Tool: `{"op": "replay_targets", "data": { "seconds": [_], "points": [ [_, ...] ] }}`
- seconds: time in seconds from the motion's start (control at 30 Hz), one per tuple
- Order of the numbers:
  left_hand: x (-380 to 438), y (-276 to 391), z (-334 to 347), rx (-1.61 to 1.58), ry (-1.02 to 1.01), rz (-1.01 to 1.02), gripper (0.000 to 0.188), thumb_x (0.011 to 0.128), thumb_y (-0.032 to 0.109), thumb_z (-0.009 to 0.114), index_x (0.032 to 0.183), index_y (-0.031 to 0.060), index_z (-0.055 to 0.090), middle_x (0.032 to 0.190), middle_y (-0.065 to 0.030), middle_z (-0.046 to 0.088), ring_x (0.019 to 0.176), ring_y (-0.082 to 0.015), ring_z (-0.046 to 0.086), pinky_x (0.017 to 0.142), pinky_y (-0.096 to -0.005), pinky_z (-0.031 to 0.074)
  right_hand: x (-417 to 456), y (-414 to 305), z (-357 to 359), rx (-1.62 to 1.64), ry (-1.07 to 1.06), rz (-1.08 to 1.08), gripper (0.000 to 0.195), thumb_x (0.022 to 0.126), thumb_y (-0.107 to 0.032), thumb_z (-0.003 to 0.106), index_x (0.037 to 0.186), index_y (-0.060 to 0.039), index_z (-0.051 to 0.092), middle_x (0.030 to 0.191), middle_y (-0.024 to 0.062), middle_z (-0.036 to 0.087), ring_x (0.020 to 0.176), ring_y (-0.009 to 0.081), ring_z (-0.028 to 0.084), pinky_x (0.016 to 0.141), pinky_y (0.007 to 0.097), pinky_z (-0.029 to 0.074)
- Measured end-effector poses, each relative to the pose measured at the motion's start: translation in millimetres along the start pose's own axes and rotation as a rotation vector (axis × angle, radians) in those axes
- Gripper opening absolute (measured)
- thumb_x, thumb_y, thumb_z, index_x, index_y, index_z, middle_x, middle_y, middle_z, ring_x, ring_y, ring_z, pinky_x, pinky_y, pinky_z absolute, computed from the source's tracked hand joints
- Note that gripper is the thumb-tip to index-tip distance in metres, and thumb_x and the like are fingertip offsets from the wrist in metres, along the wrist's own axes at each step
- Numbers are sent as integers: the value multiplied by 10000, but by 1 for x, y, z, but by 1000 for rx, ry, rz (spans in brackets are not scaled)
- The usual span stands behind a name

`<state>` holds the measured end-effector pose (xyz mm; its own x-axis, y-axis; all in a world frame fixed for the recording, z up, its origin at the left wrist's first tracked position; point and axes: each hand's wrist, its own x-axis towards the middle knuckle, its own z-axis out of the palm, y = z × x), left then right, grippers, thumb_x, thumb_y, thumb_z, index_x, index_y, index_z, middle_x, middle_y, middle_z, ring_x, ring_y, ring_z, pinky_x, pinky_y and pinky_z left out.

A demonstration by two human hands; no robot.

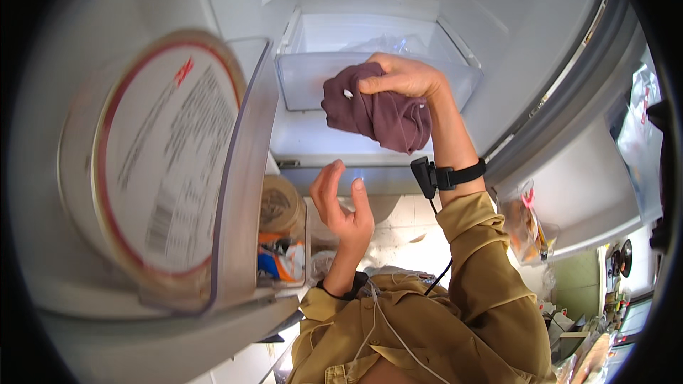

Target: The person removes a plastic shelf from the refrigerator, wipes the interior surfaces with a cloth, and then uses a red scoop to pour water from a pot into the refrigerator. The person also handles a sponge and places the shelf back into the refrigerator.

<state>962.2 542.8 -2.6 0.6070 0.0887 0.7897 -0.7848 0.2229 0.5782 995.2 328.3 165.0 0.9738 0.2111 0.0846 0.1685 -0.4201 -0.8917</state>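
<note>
My right hand (pixel 408 76) grips a bunched purple-brown cloth (pixel 373 112), thumb on top. A small white scrap clings to the cloth near the thumb. The cloth hangs in front of a clear plastic refrigerator drawer (pixel 299 80), and I cannot tell whether it touches the drawer's front. Lower and to the left, my left hand (pixel 344 202) is raised with nothing in it, its thumb apart from its curled fingers. It is near the refrigerator's front bottom edge (pixel 368 178). A clear plastic bag (pixel 392 44) lies inside the drawer.
On the left, a clear door bin (pixel 240 170) holds a large round tin (pixel 165 170) bearing writing. Below it sit a round tub (pixel 277 205) and an orange, blue and white packet (pixel 283 261). Another open door (pixel 571 186) on the right carries bagged items (pixel 525 218).
</note>
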Motion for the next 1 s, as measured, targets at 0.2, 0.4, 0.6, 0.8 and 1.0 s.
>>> {"op": "replay_targets", "data": {
  "seconds": [0.2,0.4,0.6,0.8,1.0],
  "points": [
    [10,30,-21,62,1,-28,420,900,-19,669,1312,-14,587,1236,-135,547,1049,-251,551,945,-382,452,-26,23,55,-47,-89,120,533,938,-503,701,807,11,650,762,-34,561,754,91,494,661,282,443],
    [5,34,-34,-32,-54,-264,165,926,10,661,1091,16,668,1090,-60,585,926,-178,561,834,-310,473,-53,8,80,-209,-154,172,636,929,-550,676,547,-108,426,569,-92,300,515,64,300,452,292,226],
    [-48,8,-53,288,-502,-313,120,918,97,677,1009,19,670,1086,-117,662,1018,-309,649,831,-414,528,-97,17,67,-151,-26,159,598,924,-529,696,637,-26,549,629,-74,393,615,72,391,536,295,355],
    [-63,-11,-50,399,-541,-106,260,889,83,705,1146,44,705,1404,-159,567,1166,-352,607,917,-418,530,-94,2,69,-235,96,113,426,814,-350,850,1048,-23,709,904,16,669,898,123,589,840,293,480],
    [-58,-11,-30,217,-468,-153,338,870,41,705,1207,33,696,1412,-159,547,1159,-320,617,932,-414,524,-65,-33,24,-41,553,-137,472,824,-243,827,1229,-84,645,1138,51,669,1098,176,609,969,309,467]
  ]
}}
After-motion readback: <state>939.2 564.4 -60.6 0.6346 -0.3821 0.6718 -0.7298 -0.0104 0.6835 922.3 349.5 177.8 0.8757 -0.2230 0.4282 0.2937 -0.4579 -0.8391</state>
